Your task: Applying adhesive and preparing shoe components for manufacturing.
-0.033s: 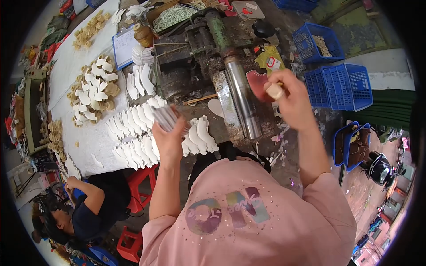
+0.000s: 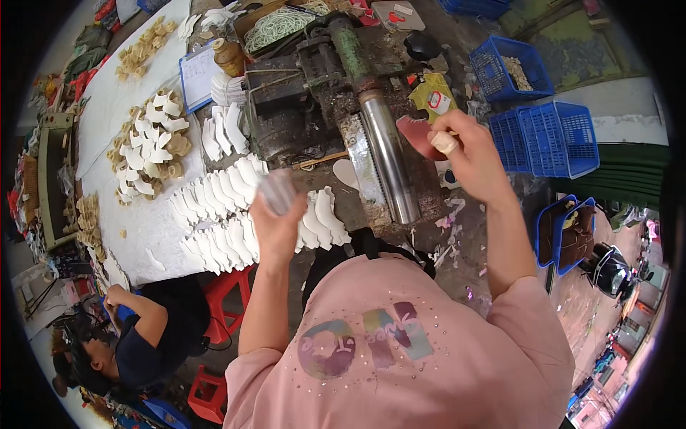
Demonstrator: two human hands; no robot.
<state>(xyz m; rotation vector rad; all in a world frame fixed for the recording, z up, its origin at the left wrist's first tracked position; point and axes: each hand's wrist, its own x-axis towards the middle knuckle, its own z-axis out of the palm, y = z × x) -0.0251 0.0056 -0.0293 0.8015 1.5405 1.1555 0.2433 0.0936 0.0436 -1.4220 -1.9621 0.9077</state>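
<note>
My left hand (image 2: 277,227) is closed around a bundle of thin greyish-white pieces (image 2: 277,191), smeared by motion. It is above the right end of the rows of curved white pieces (image 2: 218,191) on the table. On the other side of a shiny metal cylinder (image 2: 389,157), my right hand (image 2: 471,154) grips a pale tan block (image 2: 444,142), its fingers curled round it. A curved red piece (image 2: 420,137) extends from beside the block toward the cylinder; whether the two are joined I cannot tell. Both hands are raised, apart from each other.
The cylinder juts toward me from a grimy green machine (image 2: 349,53). Further left are a white-covered table (image 2: 161,243), a heap of white and tan pieces (image 2: 153,143) and a clipboard (image 2: 200,75). Blue crates (image 2: 557,139) stand at right. A person (image 2: 153,325) sits at lower left.
My left hand and its bundle have shifted slightly right, and the bundle is more blurred. My right hand has moved slightly with the tan block; the red piece appears tilted differently.
</note>
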